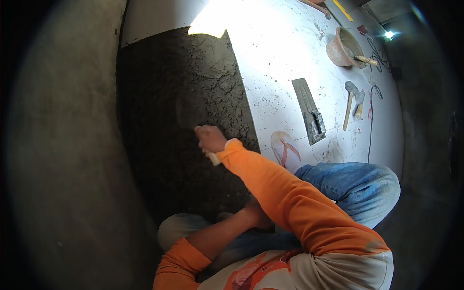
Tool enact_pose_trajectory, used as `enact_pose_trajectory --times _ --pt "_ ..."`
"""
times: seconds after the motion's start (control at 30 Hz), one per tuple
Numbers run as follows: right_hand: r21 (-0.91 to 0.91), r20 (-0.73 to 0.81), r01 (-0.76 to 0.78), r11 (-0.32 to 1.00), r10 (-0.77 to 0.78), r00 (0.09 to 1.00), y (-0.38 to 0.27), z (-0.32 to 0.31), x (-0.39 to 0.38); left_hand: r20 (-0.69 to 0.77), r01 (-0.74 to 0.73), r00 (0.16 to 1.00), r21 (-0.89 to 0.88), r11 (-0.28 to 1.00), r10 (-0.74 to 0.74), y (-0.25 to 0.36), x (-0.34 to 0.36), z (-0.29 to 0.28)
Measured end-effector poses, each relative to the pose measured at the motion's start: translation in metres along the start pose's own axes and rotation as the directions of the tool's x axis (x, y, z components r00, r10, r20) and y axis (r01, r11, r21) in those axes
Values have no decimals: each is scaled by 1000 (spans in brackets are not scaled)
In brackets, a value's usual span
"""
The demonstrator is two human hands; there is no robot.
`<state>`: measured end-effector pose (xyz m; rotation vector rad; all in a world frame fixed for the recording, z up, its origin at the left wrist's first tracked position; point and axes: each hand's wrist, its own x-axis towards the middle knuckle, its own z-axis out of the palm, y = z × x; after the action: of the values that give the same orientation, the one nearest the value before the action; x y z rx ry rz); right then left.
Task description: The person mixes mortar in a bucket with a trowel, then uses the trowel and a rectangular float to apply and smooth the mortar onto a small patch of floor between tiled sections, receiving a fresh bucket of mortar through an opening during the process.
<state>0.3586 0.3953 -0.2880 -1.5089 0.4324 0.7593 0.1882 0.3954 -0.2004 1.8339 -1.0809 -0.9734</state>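
Note:
My right hand [211,138] is closed round the wooden handle of a trowel [214,158]. The trowel's blade is dark and blurred against the bed of rough grey mortar [220,87], and I cannot tell whether it touches it. My left hand [258,213] is low in the view by my bent legs, partly covered by my right forearm. Its fingers are hidden, so what it holds or touches does not show.
White tiles [263,72] border the mortar on the right; a bare wall [72,145] rises on the left. On the tiles lie a long flat float [304,99], a mallet [348,106], a flip-flop [279,142] and a cable [370,130]. A bucket [337,50] stands farther back.

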Motion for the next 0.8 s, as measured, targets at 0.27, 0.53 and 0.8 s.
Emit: enact_pose_trajectory --times 0.27,0.53,0.8 --pt "224 -68 -87 971 104 992 13 -49 -16 358 197 903 147 969 -238 2 0 6" --pt "614 -5 -21 789 31 1000 12 -57 7 202 132 967 121 984 -154 -6 3 21" --pt "179 252 -95 979 48 966 -40 -12 -25 203 138 963 186 973 -176 2 -4 13"
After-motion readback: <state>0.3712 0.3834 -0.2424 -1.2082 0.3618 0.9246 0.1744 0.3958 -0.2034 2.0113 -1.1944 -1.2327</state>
